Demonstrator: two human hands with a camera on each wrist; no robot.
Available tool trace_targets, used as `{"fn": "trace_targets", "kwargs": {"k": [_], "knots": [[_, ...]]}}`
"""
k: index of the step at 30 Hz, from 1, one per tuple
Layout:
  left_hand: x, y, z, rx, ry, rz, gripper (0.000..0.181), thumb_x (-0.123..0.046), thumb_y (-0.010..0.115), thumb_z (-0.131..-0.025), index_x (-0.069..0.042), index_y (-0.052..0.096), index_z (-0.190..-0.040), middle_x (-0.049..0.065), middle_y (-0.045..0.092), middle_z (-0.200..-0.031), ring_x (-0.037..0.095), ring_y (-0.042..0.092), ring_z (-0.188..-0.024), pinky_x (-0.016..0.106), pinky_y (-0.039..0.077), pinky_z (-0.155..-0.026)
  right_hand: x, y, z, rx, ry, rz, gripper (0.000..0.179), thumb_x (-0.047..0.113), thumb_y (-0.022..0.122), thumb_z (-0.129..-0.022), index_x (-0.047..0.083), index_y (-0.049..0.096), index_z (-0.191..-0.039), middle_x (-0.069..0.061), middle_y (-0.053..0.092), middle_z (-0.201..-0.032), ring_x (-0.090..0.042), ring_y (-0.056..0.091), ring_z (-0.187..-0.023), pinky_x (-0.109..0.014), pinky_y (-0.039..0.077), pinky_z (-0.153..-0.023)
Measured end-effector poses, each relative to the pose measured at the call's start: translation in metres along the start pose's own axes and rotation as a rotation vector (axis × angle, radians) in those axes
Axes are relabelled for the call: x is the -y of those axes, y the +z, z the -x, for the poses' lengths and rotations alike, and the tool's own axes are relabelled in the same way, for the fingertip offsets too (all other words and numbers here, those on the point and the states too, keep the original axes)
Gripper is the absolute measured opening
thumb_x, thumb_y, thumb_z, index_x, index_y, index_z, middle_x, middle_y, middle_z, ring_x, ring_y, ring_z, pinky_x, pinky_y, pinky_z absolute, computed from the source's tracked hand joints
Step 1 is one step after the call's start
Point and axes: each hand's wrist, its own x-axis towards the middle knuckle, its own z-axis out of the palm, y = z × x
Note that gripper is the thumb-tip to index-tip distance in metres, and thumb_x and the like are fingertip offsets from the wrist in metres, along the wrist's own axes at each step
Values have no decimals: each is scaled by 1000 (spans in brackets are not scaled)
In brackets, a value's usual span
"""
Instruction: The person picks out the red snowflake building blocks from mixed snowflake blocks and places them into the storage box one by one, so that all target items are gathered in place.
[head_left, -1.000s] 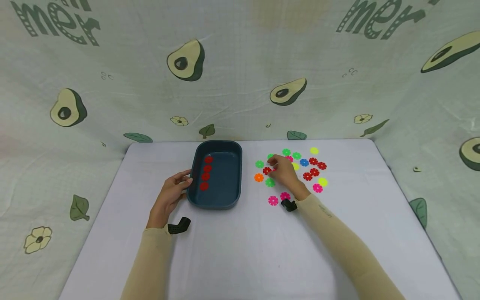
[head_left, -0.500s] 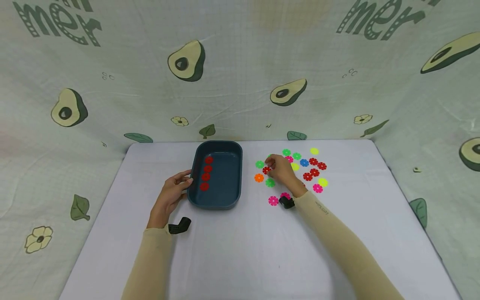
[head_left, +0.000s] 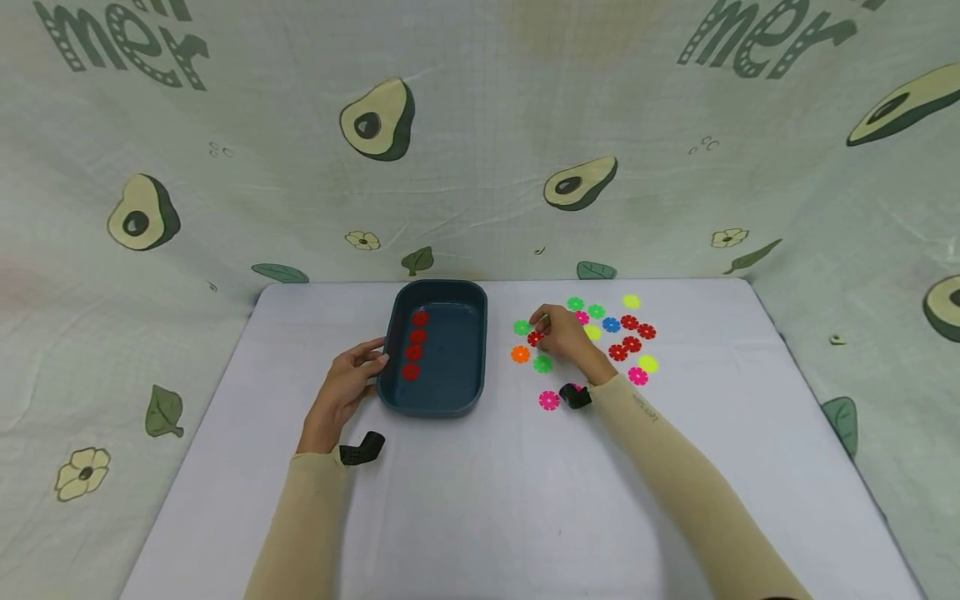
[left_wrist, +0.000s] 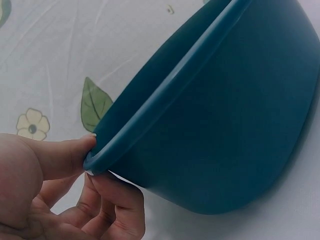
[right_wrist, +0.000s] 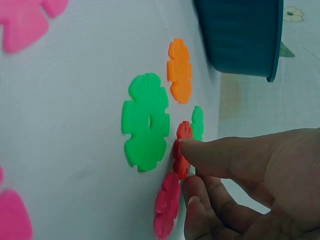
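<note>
My left hand [head_left: 347, 385] pinches the left rim of a dark blue rectangular tray [head_left: 468, 398]. In the left wrist view, the thumb lies over the rim of the tray [left_wrist: 215, 115] and curled fingers sit beneath it. Several red slotted plastic discs [head_left: 414, 352] lie in a column inside the tray. Over the scattered discs, my right hand [head_left: 566, 335] pinches a red slotted disc [head_left: 534, 339] between thumb and fingers. In the right wrist view, a pink disc [right_wrist: 167, 206] lies beside that red disc [right_wrist: 184, 131], close to the fingertips. The hand hides part of the red disc.
Green [head_left: 542, 364], orange [head_left: 520, 355], blue [head_left: 611, 325], yellow [head_left: 648, 364], pink [head_left: 549, 401] and more red discs [head_left: 618, 352] lie around the right hand on the white table [head_left: 465, 517]. A printed cloth [head_left: 480, 167] hangs behind the table's far edge.
My right hand has shifted slightly left onto the red disc, and its fingers have closed on it. The left hand and tray have stayed in place; the head view has shifted slightly.
</note>
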Motion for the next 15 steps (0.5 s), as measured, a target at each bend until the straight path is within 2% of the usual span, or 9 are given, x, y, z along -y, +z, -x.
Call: {"fn": "trace_targets", "kwargs": {"k": [4,9,15], "knots": [[0,1,-1,-1,-1,3,52,-12,59,-110,-9,47,-160,1,52,-121,8,55,-91,23,50,-71,2,0,-1,2,-12,17,33,-9,74,-93,-4,65,-125,-21,64,-113,-35,59,-104,-44,54,-97],[0,1,-1,-8,-3,4,51,-12,60,-110,-9,47,-159,1,52,-119,8,54,-90,23,49,-70,3,2,2,-10,-16,47,36,-7,75,-93,-4,64,-127,-22,64,-121,-37,58,-112,-47,52,-103],[1,1,-1,-13,1,13,51,-11,61,-109,-8,49,-158,1,52,-117,9,54,-89,23,48,-68,4,8,2,-19,-18,78,36,-4,78,-93,-3,64,-126,-21,65,-117,-36,59,-108,-45,55,-98]]}}
